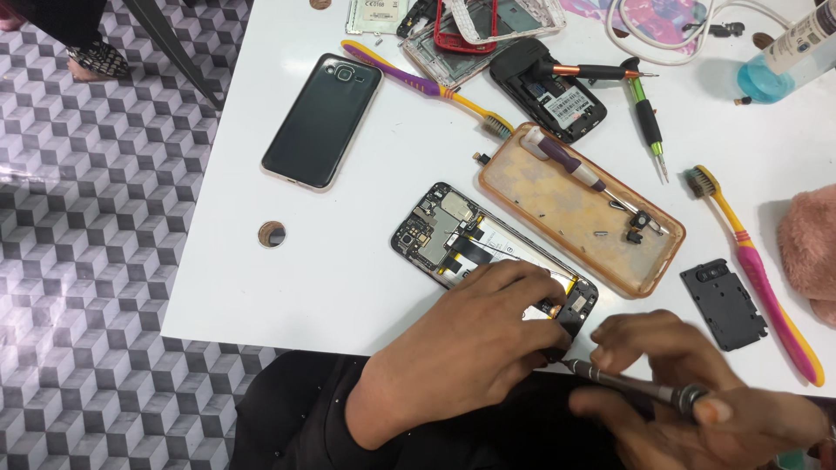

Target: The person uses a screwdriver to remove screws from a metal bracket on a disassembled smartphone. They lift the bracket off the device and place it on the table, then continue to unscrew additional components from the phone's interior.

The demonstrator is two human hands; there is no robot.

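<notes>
An opened black smartphone with its back cover off and its circuit board and flat cables bare [470, 239] lies slantwise at the centre of the white surface [348, 270]. The left hand [479, 335] rests on the phone's lower end, fingers curled down and pressing it to the surface. The right hand [688, 400], at the lower right of the frame, is closed round a slim dark metal screwdriver [623, 383], whose tip sits at the phone's lower corner, just beside the left fingertips.

Just to the upper right of the phone lies a translucent amber phone case [575, 209], used as a tray: in it rest a purple-and-white handled tool [562, 161] and a few small screws and parts. Right of the case is a flat black plastic cover plate [723, 303], and beside that a pink-and-yellow toothbrush [758, 270]. At upper left of the phone lies a dark smartphone face down with its camera showing [322, 122]. A purple-and-yellow toothbrush [427, 87] runs between that phone and the amber case. A green-handled screwdriver [646, 117] lies in the upper right, near a clear bottle of blue liquid [784, 57].
</notes>
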